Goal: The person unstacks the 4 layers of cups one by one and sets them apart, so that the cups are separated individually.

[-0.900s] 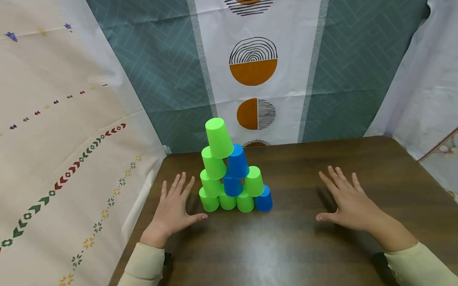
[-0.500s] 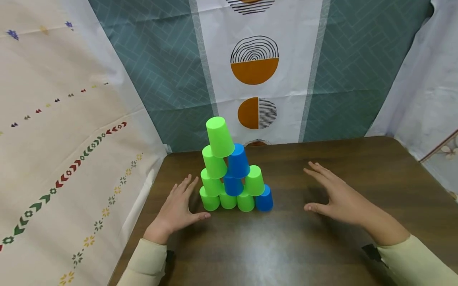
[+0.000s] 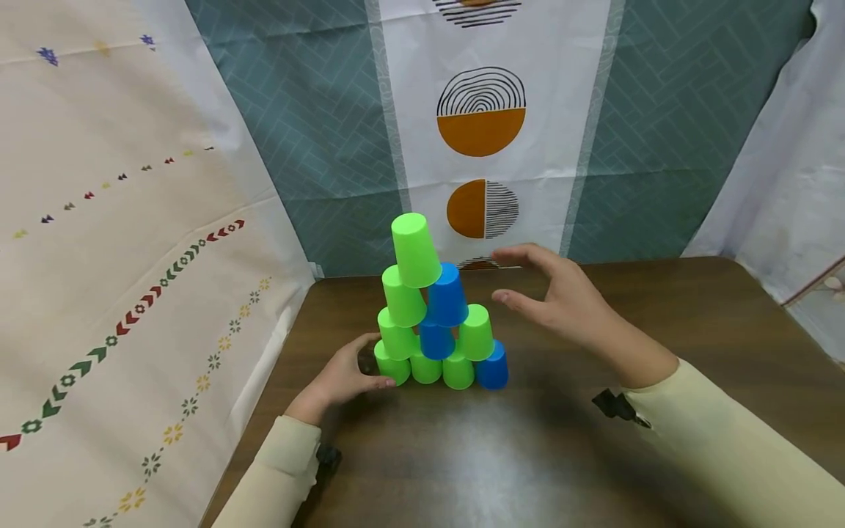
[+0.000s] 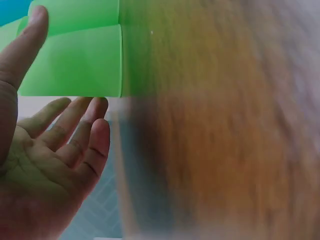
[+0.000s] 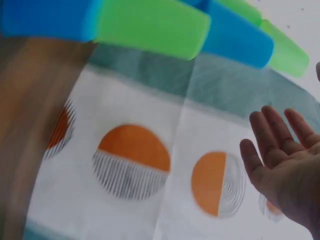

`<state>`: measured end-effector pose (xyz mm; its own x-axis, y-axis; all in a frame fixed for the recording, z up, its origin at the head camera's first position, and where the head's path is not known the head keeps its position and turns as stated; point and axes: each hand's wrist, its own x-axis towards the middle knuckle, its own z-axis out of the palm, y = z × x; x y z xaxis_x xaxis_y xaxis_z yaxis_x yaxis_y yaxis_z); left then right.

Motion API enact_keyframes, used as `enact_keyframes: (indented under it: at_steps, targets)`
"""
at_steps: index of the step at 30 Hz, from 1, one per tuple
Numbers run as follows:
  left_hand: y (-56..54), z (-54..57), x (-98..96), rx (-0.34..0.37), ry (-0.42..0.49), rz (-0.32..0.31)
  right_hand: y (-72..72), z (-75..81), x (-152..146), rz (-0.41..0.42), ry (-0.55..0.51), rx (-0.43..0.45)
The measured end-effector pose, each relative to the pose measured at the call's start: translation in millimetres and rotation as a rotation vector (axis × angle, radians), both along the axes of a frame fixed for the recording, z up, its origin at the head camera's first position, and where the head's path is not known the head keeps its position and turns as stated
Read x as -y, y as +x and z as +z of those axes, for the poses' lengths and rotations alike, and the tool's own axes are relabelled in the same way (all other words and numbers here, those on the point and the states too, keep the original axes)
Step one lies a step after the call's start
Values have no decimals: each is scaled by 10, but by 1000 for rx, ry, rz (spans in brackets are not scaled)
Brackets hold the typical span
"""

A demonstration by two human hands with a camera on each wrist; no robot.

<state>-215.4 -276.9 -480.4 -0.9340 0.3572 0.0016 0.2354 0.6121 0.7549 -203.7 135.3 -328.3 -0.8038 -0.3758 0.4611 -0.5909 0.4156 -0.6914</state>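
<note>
Upside-down plastic cups rise in a four-tier stack on the table, crowned by a green cup. Just below it sit a green cup and a blue cup; the bottom row ends at the right in another blue cup. My left hand is around the bottom-left green cup, thumb in front and fingertips right at its side. In the left wrist view, the thumb overlaps the green cups. Raised and empty, my right hand stands apart at the right of the upper tiers, thumb and fingers spread.
The brown wooden table spreads around the stack. Behind it hangs a teal-and-white cloth with orange half circles. An embroidered cream cloth borders the left side, and a white cloth hangs at the right.
My right hand has risen and moved left toward the upper cups. The left hand has moved right, up to the bottom-left cup. The stack still stands as before.
</note>
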Motion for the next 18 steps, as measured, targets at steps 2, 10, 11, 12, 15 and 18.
enact_keyframes:
  at_steps: [2,10,11,12,15,18]
  targets:
    - [-28,-20,13,47,47,-11,-46,95,124,21,-31,29]
    - [-54,-68,5,58,29,-34,-233,236,542,102,-170,170]
    - [-54,-71,4,58,25,-34,-251,241,585,108,-176,177]
    - [-51,-70,1,55,22,-35,-270,248,628,118,-183,177]
    - [-51,-74,4,50,19,-33,-297,283,744,148,-188,176]
    - [-52,-74,14,52,22,-20,-306,328,840,149,-160,154]
